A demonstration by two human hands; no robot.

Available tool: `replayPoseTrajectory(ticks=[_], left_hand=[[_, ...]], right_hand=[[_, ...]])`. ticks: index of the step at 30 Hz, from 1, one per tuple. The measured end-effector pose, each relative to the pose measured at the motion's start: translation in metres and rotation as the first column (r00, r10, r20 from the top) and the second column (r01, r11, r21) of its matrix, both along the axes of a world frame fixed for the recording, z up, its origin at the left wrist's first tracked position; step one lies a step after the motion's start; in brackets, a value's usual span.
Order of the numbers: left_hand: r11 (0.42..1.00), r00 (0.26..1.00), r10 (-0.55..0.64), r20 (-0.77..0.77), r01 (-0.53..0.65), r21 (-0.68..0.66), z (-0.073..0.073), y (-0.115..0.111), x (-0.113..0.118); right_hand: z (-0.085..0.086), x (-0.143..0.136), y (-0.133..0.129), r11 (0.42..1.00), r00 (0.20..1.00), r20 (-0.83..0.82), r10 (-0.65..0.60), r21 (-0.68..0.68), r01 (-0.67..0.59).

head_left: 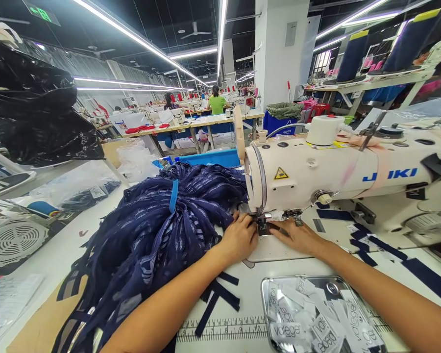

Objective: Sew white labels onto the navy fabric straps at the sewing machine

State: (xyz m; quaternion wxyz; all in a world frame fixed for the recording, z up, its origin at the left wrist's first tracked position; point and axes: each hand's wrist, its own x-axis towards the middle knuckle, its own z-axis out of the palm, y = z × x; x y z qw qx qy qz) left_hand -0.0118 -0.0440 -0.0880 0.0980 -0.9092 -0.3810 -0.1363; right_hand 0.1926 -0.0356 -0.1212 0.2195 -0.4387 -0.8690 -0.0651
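Note:
My left hand [239, 239] lies at the left of the presser foot [263, 225], its fingers curled down by the edge of the navy fabric; what is under the fingertips is hidden. On the other side of the foot, my right hand [297, 237] rests on the machine bed with fingers stretched toward the needle. Something dark shows between its thumb and forefinger, too small to name. The white sewing machine [290, 171] stands over both hands. A large heap of navy garments [158, 211], gathered with a light blue tie [174, 196], spreads left of the needle.
A metal tray [265, 294] of printed white labels [323, 318] sits near the front, over a printed ruler [220, 329]. Navy strips [220, 294] lie beside the heap, and other navy scraps [385, 247] at right. A black plastic bag [33, 108] hangs at upper left.

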Motion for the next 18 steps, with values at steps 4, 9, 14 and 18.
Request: replayPoseTrajectory(ticks=[4, 9, 14, 18], left_hand=[[0.984, 0.975, 0.168, -0.146, -0.157, 0.084, -0.001, -0.012, 0.014], [0.962, 0.930, 0.270, -0.249, -0.252, 0.103, 0.003, -0.010, 0.019], [0.990, 0.971, 0.143, -0.194, -0.141, 0.021, 0.005, 0.010, 0.006], [0.994, 0.979, 0.112, -0.168, -0.113, 0.006, 0.003, 0.016, 0.001]], right_hand=[[0.005, -0.007, -0.003, 0.996, 0.988, 0.139, -0.065, 0.064, 0.056], [0.024, -0.009, -0.025, 0.994, 0.969, 0.243, -0.030, 0.105, 0.004], [0.022, 0.004, -0.031, 0.985, 0.967, 0.210, 0.141, 0.072, -0.159], [0.013, 0.010, -0.024, 0.974, 0.955, 0.233, 0.184, 0.088, -0.209]])
